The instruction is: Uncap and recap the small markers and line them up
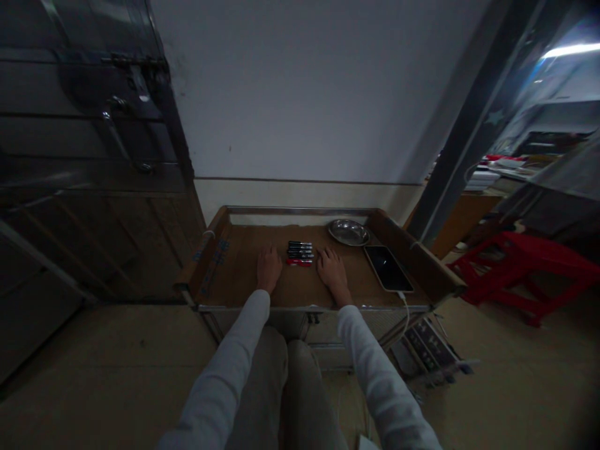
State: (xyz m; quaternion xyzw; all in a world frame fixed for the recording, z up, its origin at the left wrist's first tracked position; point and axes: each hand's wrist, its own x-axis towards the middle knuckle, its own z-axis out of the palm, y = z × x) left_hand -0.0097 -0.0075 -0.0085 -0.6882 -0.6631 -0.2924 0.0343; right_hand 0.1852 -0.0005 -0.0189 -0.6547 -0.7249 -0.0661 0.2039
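Observation:
Several black markers (300, 249) lie side by side in a neat stack of rows on the brown tabletop (244, 281), with red at the near end, where a red marker (299, 263) shows. Just left of them my left hand (269, 267) rests palm down, fingers loosely stretched and holding nothing. On their other side my right hand (332, 270) also lies palm down on the surface, its fingers slightly apart and close to the marker ends. Neither hand appears to grip a marker.
A round metal dish (349, 232) sits at the back right. In front of it lies a tablet-like device (388, 269) with a white cable (405, 312). Raised wooden sides (412, 250) bound the table. A red plastic stool (529, 265) stands right, a door (94, 156) left.

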